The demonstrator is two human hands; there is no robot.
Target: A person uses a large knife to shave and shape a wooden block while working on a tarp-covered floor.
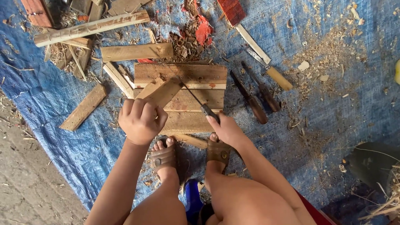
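Head view, hands [141,120] gripping wood piece [161,92], chisel [200,104]

The left hand [141,120] hides the wood piece's [163,92] lower end (gripped).

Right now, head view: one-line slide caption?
Left hand grips a wood piece on a plank block; right hand works a chisel against it.
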